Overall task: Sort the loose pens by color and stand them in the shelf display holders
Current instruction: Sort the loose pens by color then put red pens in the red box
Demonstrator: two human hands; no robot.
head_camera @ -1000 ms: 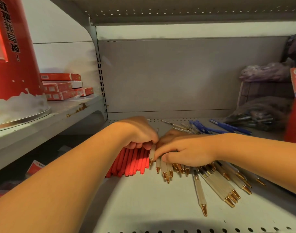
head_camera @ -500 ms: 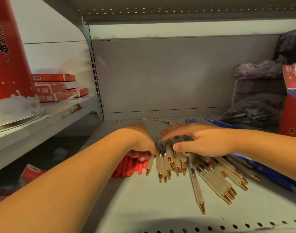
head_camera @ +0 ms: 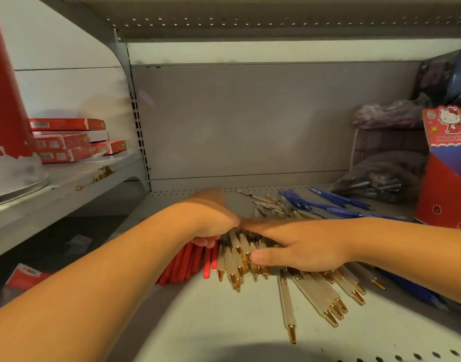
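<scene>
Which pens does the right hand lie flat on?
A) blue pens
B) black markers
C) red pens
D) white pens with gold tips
D: the right hand rests with straight fingers across the white pens with gold tips; the red pens lie to its left and the blue pens behind it.

shelf [head_camera: 211,322] matt painted metal; white pens [head_camera: 315,291] frosted plastic, glossy gold tips.

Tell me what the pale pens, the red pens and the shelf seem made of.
Pale pens: likely frosted translucent plastic barrels, matte; the tips shine gold, metal or metallic coating.
Red pens: seemingly opaque plastic, dull even red.
Shelf: painted sheet metal by its look, grey, with punched holes along the edge.
</scene>
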